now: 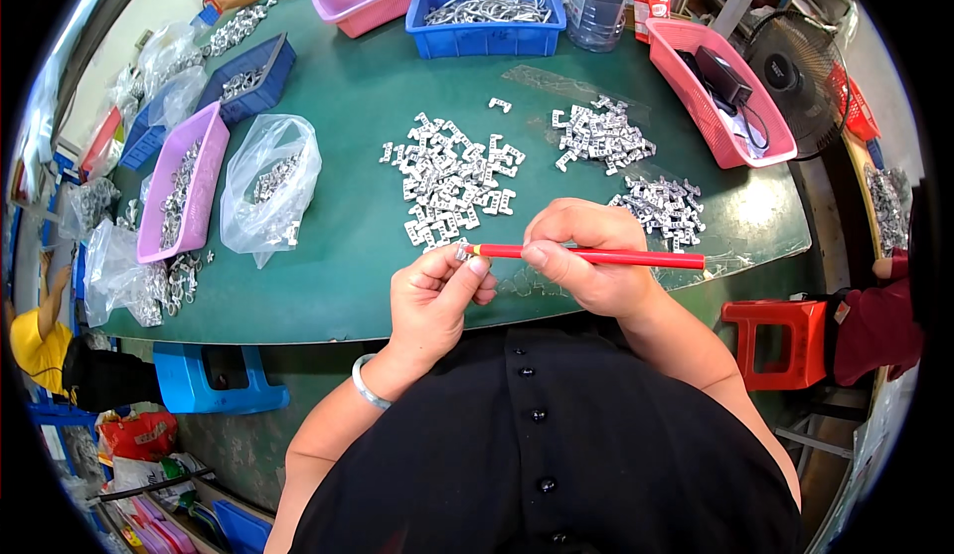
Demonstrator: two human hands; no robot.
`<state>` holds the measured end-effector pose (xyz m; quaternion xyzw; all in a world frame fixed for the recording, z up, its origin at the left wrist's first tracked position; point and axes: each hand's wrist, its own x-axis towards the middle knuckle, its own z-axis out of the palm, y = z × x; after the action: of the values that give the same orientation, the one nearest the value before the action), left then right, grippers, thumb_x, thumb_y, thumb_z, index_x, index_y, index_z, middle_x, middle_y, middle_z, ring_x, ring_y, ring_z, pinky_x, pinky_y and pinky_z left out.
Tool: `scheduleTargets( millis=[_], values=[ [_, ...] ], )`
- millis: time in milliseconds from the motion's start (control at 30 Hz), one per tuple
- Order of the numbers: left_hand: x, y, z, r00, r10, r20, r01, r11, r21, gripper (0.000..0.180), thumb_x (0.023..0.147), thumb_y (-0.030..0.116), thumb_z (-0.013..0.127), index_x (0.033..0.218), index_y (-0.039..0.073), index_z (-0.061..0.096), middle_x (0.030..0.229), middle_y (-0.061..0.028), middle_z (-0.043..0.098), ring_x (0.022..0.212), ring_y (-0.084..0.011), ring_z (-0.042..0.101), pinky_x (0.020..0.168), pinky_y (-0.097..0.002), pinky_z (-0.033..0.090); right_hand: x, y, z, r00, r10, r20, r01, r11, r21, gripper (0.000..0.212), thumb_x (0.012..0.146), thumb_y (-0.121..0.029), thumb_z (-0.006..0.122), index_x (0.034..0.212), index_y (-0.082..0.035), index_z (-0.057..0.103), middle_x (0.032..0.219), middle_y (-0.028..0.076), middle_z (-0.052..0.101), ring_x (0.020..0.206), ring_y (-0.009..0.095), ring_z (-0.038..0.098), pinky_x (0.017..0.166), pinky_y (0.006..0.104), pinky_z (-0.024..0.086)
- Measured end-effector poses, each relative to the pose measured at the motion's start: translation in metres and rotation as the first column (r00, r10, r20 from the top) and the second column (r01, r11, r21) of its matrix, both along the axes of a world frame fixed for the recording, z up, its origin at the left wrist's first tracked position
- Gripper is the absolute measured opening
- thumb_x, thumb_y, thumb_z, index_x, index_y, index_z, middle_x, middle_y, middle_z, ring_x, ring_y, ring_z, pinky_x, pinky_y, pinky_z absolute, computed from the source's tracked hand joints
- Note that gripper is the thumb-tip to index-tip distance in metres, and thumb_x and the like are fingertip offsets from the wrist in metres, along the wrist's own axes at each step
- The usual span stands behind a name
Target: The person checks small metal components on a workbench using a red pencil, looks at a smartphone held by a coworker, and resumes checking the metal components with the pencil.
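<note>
My left hand [429, 304] pinches a small silver metal piece [461, 253] between thumb and fingertips, just over the table's near edge. In my right hand [596, 228] is a slim red pen-like stick [661, 259], held nearly level. Its yellow tip points left and meets or almost meets the metal piece; the fingers hide the exact contact. Beyond my hands lies a wide pile of small silver letter-shaped metal parts [442, 176]. Two smaller heaps of similar parts, a farther heap [601, 135] and a nearer heap [661, 208], lie to its right.
A clear plastic bag [238, 201] of metal parts and a pink basket [149, 241] stand left on the green table [338, 296]. At the back are a blue bin [482, 41] of rings and another pink basket [348, 7]. A pink basket [686, 97] holds a black device at right. Other people sit nearby.
</note>
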<state>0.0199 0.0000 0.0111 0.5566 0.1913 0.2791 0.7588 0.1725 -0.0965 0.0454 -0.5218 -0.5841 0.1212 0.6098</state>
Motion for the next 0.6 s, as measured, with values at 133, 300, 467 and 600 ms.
scheduleTargets(
  millis=[133, 300, 467, 600],
  values=[
    [-0.0002, -0.0023, 0.0049, 1.0, 0.018, -0.005, -0.018, 0.999, 0.031, 0.012, 0.086, 0.006, 0.053, 0.091, -0.003, 0.058, 0.07, -0.0062, 0.059, 0.06, -0.0114, 0.055, 0.056, -0.0244, 0.047, 0.0023, -0.0006, -0.0008, 0.999, -0.043, 0.018, 0.043, 0.999, 0.012, 0.01, 0.075, -0.007, 0.064, 0.069, -0.001, 0.058, 0.062, 0.007, 0.055, 0.053, 0.015, 0.052, 0.048, 0.0258, 0.039],
    [-0.0004, 0.0011, 0.0027, 1.0, 0.017, -0.026, -0.018, 0.999, -0.032, 0.012, 0.086, 0.006, 0.052, 0.091, -0.003, 0.058, 0.069, -0.0071, 0.059, 0.059, -0.012, 0.055, 0.055, -0.0249, 0.046, 0.0049, -0.0045, 0.0062, 0.995, -0.079, -0.065, 0.08, 0.997, 0.01, 0.011, 0.075, -0.007, 0.065, 0.07, 0.0, 0.059, 0.063, 0.008, 0.056, 0.055, 0.014, 0.052, 0.049, 0.0252, 0.04],
    [-0.0002, 0.0026, 0.0009, 1.0, -0.006, 0.007, 0.007, 0.998, -0.059, 0.011, 0.086, 0.008, 0.055, 0.089, -0.002, 0.058, 0.072, -0.0049, 0.06, 0.06, -0.009, 0.056, 0.056, -0.0229, 0.047, 0.003, -0.0045, 0.0067, 1.0, -0.022, -0.018, 0.022, 0.999, 0.024, 0.009, 0.075, -0.004, 0.063, 0.07, 0.001, 0.057, 0.066, 0.009, 0.057, 0.057, 0.016, 0.053, 0.051, 0.0258, 0.042],
    [-0.0004, 0.0011, 0.001, 1.0, -0.015, -0.003, 0.015, 0.999, -0.045, 0.011, 0.086, 0.007, 0.054, 0.088, -0.002, 0.059, 0.07, -0.0058, 0.06, 0.06, -0.01, 0.055, 0.055, -0.0232, 0.046, 0.0015, -0.0053, 0.0087, 0.995, 0.048, 0.092, -0.049, 0.999, 0.003, 0.007, 0.075, -0.002, 0.06, 0.071, 0.001, 0.056, 0.069, 0.011, 0.059, 0.061, 0.018, 0.056, 0.054, 0.0269, 0.044]
  ],
)
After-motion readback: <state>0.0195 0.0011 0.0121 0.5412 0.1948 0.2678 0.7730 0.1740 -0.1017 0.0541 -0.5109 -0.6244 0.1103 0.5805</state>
